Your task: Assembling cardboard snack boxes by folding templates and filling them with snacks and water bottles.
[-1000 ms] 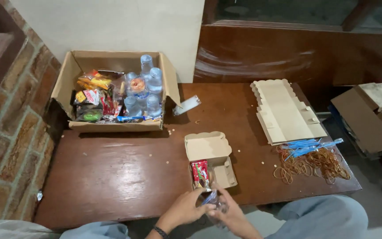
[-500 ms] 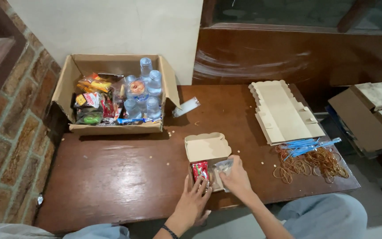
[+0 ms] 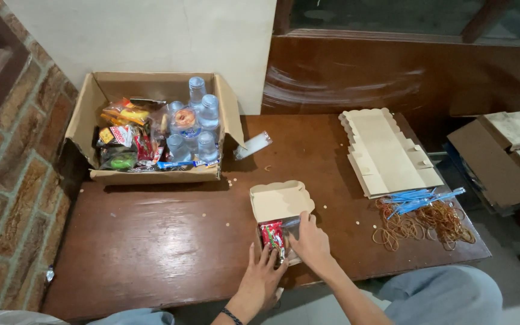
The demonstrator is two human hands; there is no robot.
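**Both hands at the small open box near the table's front edge**

The small cardboard box [image 3: 279, 210] sits open near the front edge of the brown wooden table [image 3: 151, 241], its scalloped lid tipped back. Inside lies a red snack packet [image 3: 272, 236] beside a clear wrapped piece that I cannot make out. The left hand [image 3: 261, 278] rests against the box's near left side, fingers spread and flat. The right hand [image 3: 311, 242] lies over the box's right half, fingers together and pressing down on the contents.

At the far left stands a big open carton [image 3: 85, 114] with yellow, red and green snack packets on its left and capped water bottles [image 3: 203, 114] on its right. Just beside its right flap lies one clear sachet [image 3: 253, 145]. Far right, a stack of flat unfolded box blanks [image 3: 386, 150] reaches the back edge; in front of it lie blue straws [image 3: 422, 198] on a heap of tan rubber bands [image 3: 428, 219], close to the table's right corner.

Bare wood spreads wide left of the small box, between carton and front edge
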